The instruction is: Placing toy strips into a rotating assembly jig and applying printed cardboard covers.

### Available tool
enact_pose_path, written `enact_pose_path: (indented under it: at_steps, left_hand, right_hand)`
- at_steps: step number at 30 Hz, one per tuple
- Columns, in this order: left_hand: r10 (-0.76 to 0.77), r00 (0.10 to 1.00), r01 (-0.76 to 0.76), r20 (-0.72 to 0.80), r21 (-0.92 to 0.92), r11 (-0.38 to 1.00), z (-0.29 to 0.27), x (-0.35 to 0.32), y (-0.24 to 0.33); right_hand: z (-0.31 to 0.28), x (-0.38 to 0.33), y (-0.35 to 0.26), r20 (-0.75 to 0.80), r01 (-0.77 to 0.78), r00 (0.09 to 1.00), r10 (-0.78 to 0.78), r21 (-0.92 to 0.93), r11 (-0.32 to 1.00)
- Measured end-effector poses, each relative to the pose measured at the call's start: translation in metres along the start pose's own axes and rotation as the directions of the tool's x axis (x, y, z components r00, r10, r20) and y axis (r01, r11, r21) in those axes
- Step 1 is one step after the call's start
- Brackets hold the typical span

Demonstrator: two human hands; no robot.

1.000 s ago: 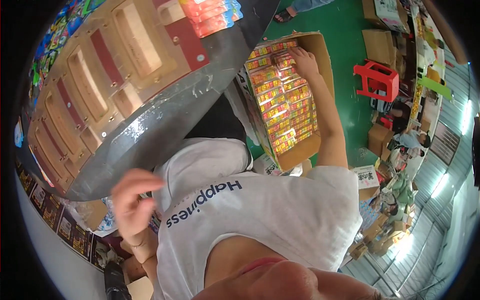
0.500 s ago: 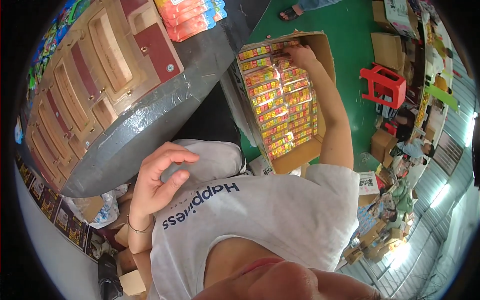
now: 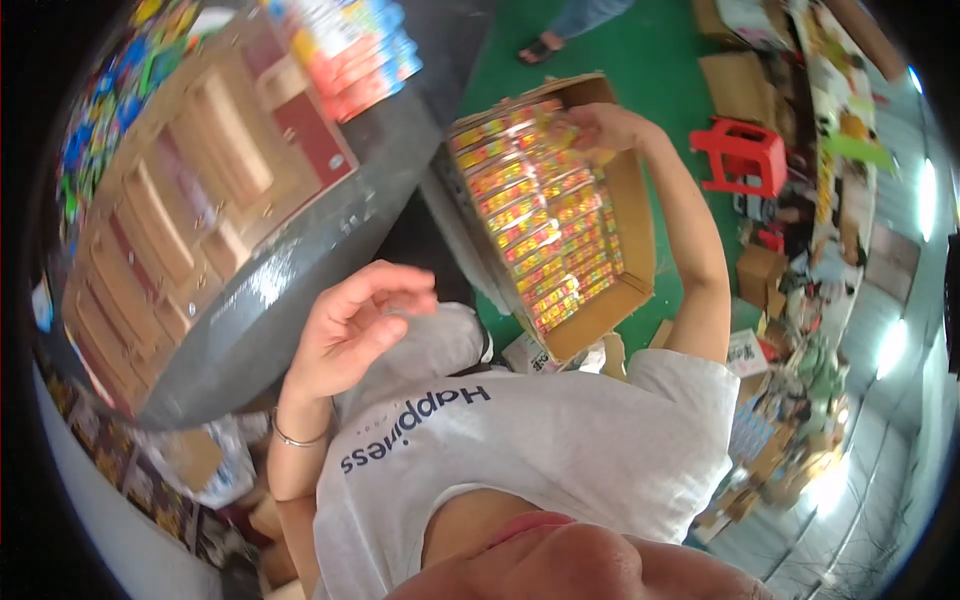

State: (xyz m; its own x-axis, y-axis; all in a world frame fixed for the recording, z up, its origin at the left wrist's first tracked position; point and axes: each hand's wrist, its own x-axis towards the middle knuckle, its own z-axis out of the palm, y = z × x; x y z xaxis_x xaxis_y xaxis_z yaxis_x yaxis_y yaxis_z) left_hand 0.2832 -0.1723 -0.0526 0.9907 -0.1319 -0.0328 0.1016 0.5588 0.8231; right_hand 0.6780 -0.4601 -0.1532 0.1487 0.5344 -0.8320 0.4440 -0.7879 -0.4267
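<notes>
The open carton (image 3: 630, 240) sits on the floor (image 3: 640, 60) around 1 o'clock from centre, packed with rows of small packs (image 3: 540, 215). Right hand (image 3: 610, 125) is in its far end, on the top rows. The worktop (image 3: 330, 240) runs off to 10 o'clock, just left of the carton, with wooden trays (image 3: 190, 210) on it and stacked packets (image 3: 350, 50) at its 12 o'clock end. Left hand (image 3: 350, 325) hangs over the worktop's near edge. A stool (image 3: 740, 155) stands at 2 o'clock, right of the carton.

Bright daylight floods the scene, with blown-out glare spots along the right rim and a soft sheen on the grey worktop (image 3: 300, 270). Fisheye distortion bends straight edges strongly toward the dark circular border. The near foreground at the lower edge is out of focus, and the box of colourful packets (image 3: 545, 215) is slightly blurred.
</notes>
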Motion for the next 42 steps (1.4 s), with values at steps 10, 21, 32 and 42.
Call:
enact_pose_path:
  at_steps: [10, 21, 32, 42]
  left_hand:
    - [-0.068, 0.924, -0.08, -0.376, -0.364, 0.928, 0.032, 0.0, 0.012]
    - [0.169, 0.667, -0.175, -0.726, 0.068, 0.982, -0.026, -0.102, 0.087]
    - [0.071, 0.684, -0.3, -0.726, -0.191, 0.935, -0.09, -0.135, 0.15]
    - [0.074, 0.646, -0.195, -0.76, -0.07, 0.978, -0.09, -0.115, 0.145]
  right_hand:
    - [0.099, -0.076, -0.3, -0.183, 0.653, 0.726, -0.663, 0.485, 0.581]
    - [0.134, -0.053, -0.439, -0.586, 0.792, 0.524, -0.618, 0.067, 0.607]
    - [0.034, 0.017, -0.435, -0.625, 0.477, 0.681, -0.381, -0.016, 0.879]
    - [0.049, -0.003, -0.448, -0.797, 0.096, 0.493, -0.348, -0.348, 0.933]
